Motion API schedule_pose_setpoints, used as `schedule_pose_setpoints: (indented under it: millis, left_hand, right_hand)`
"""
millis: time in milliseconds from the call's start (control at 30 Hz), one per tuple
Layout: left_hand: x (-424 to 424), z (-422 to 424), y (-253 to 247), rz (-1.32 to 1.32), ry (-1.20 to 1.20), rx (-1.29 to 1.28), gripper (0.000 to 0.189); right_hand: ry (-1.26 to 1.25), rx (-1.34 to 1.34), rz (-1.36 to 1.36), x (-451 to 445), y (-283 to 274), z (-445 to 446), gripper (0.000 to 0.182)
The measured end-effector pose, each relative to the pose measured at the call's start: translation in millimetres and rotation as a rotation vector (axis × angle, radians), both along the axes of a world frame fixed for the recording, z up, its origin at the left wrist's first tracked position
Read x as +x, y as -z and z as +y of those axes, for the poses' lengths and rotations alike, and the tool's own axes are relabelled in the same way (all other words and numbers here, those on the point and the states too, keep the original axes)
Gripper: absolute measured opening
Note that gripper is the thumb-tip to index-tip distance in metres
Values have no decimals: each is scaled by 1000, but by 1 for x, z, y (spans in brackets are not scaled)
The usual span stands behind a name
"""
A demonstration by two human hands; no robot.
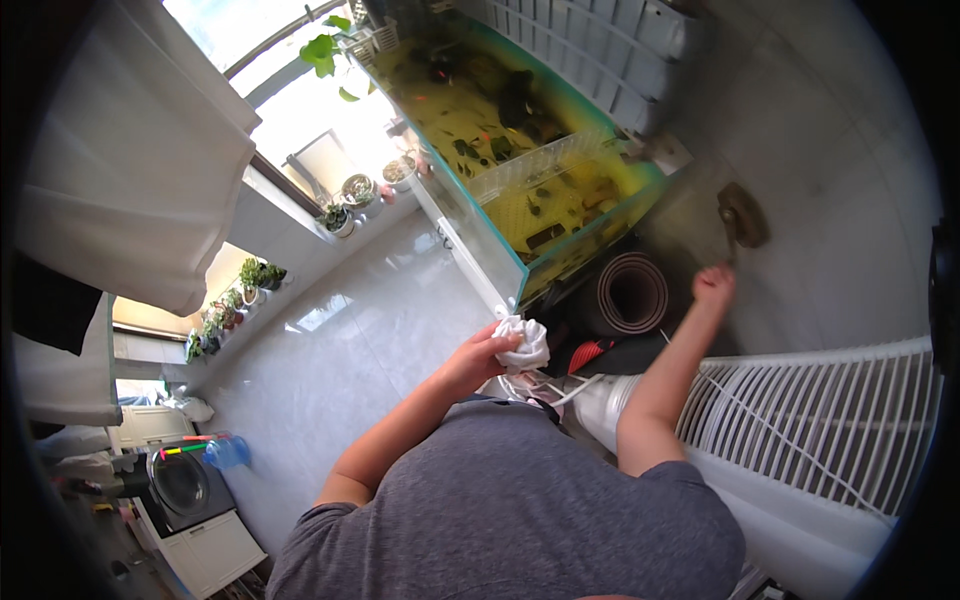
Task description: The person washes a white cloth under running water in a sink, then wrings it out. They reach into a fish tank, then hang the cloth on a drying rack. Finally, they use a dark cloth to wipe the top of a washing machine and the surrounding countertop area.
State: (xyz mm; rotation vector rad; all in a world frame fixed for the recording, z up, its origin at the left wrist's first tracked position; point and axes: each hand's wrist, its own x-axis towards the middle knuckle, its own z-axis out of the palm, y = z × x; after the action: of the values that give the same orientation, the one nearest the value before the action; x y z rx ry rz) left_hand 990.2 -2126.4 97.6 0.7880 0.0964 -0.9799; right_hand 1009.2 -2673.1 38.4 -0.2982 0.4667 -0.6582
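Note:
A crumpled white cloth [523, 343] is bunched in my left hand [495, 349], near the front corner of a glass fish tank [520, 289]. Out to the right, my right hand [712, 285] is closed around the thin handle of a brown tool [742, 215]. Its head is oblong and blurred, so I cannot tell exactly what it is. The pale tiled surface [825, 150] lies behind the tool's head. Yellowish water, plants and several small fish fill the tank, and a clear divider [540, 161] crosses it.
A rolled brown mat [632, 292] stands upright between the tank and my right arm. At the right is a white slatted rack [810, 420]. Potted plants [360, 191] line the window ledge. A front-loading washing machine [180, 480] and a blue water bottle [226, 452] are at lower left.

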Motion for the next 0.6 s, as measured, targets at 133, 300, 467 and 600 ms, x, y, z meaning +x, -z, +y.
schedule_pose_setpoints:
  millis: [133, 300, 467, 600]
  left_hand:
    - [-5, 27, 12, 27, -30, 86, 45]
    - [-2, 11, -2, 6, 59, 85, 47]
    - [-3, 16, -2, -38, 30, 139, 48]
    - [-5, 23, 7, 32, -12, 182, 47]
  right_hand:
    - [-210, -81, -422, 63, -77, 3, 38]
    - [-28, -53, 277, 148, -22, 68, 31]
    - [86, -48, 245, 23, 15, 20, 22]
    - [9, -249, -172, 71, -66, 34, 28]
